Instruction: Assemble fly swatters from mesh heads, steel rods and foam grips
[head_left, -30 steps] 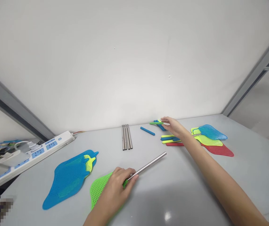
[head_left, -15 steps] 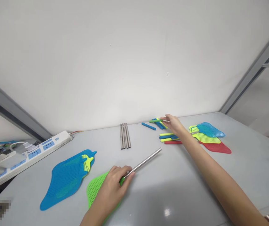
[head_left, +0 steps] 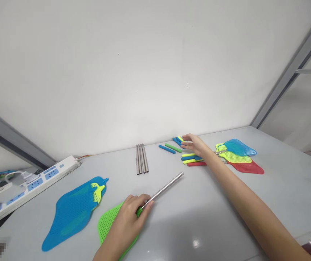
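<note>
My left hand [head_left: 131, 215] is closed around the joint of a green fly swatter [head_left: 109, 222], where its perforated head meets a metal rod [head_left: 166, 187] that points up and to the right. At the back, my right hand [head_left: 196, 145] hovers with fingers apart, nothing in them. A green handle [head_left: 173, 147] lies on the table just left of it, beside a blue handle [head_left: 167, 149]. More blue and yellow handles [head_left: 177, 140] lie partly behind its fingers. Under the right wrist are yellow, blue and red swatter handles [head_left: 189, 158].
Several metal rods [head_left: 141, 159] lie side by side near the wall. Blue swatter heads [head_left: 73, 208] with a yellow one are stacked at the left, near a white power strip [head_left: 42, 185]. Whole swatters with blue, yellow and red heads [head_left: 246, 167] rest at the right.
My right hand has let go of the green handle, which now lies beside the blue one. The left hand keeps its hold on the swatter. The view has shifted slightly.
</note>
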Demonstrator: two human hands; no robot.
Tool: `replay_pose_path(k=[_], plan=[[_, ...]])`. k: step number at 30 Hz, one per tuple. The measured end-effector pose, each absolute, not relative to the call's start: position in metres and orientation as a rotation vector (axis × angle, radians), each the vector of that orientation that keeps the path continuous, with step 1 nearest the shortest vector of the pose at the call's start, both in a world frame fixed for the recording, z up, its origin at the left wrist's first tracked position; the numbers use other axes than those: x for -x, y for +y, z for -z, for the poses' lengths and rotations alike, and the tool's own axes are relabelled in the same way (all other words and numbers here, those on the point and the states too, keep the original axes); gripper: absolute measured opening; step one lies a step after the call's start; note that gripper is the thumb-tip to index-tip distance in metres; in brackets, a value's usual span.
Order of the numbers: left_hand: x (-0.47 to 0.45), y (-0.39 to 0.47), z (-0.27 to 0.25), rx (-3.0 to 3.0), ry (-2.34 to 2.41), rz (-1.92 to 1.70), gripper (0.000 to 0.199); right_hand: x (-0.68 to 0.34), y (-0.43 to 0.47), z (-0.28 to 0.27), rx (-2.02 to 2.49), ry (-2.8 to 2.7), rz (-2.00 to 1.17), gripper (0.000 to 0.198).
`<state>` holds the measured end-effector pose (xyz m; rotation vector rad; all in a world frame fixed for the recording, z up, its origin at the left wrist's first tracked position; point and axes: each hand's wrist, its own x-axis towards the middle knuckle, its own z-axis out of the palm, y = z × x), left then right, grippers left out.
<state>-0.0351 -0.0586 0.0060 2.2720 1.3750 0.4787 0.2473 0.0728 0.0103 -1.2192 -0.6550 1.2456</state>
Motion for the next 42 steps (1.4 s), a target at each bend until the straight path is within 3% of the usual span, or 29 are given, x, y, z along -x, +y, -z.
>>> replay_pose_path(k=[11, 23, 33, 42], plan=[[0.036, -0.058, -0.007, -2.286, 1.366, -0.494, 0.024, -0.221, 0.072, 0.001, 1.292, -0.811, -1.451, 0.016], [0.038, -0.058, -0.004, -2.271, 1.38, -0.511, 0.023, -0.22, 0.075, 0.006, 1.306, -0.723, -1.323, 0.012], [0.038, -0.059, -0.007, -2.256, 1.346, -0.51, 0.025, -0.217, 0.068, -0.005, 1.321, -0.713, -1.292, 0.022], [0.038, -0.059, -0.007, -2.266, 1.372, -0.497, 0.026, -0.211, 0.066, 0.001, 1.365, -0.758, -1.327, 0.011]])
